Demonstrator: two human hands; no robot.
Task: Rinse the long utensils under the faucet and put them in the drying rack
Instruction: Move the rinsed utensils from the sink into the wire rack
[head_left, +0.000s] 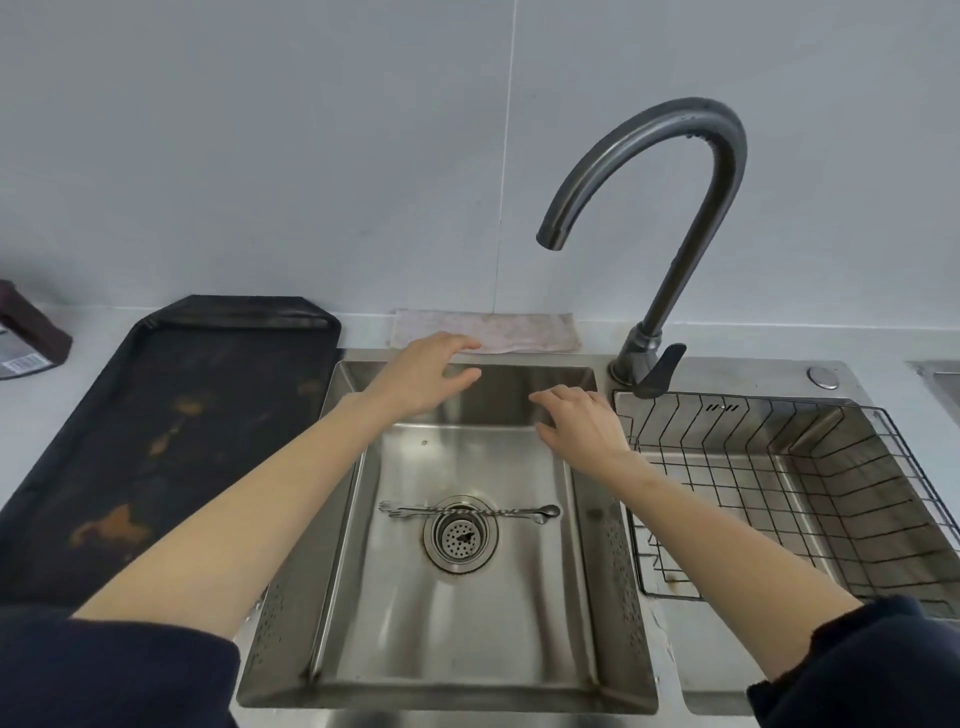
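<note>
1. Nearest: dark sleeves at the bottom corners, bare forearms stretched forward over the sink (332, 597).
2. Flat on the sink floor, across the drain strainer (460, 538): long utensils (467, 511), slim twisted metal stems, fork end left, small spoon end right; count hard to tell, looks like two lying together.
3. Further in, above the basin's far half: left hand (421, 376) and right hand (582, 423), both empty, fingers spread and loosely curled, gripping nothing, well apart from the utensils.
4. To the right: wire drying rack (779, 467) set in the second basin, nothing visible inside.
5. To the left on the worktop (36, 395): dark stained tray (171, 441).
6. Behind: folded cloth (519, 330), faucet (675, 208) with no water running.
7. Likely trouble: thin wet stems slipping from a pinch, or a tine catching in the strainer holes; in the rack, slim stems dropping through the wide wire gaps unless laid crosswise.
8. Writing: only a barcode label (21, 364) at the far left edge, too small to read.
</note>
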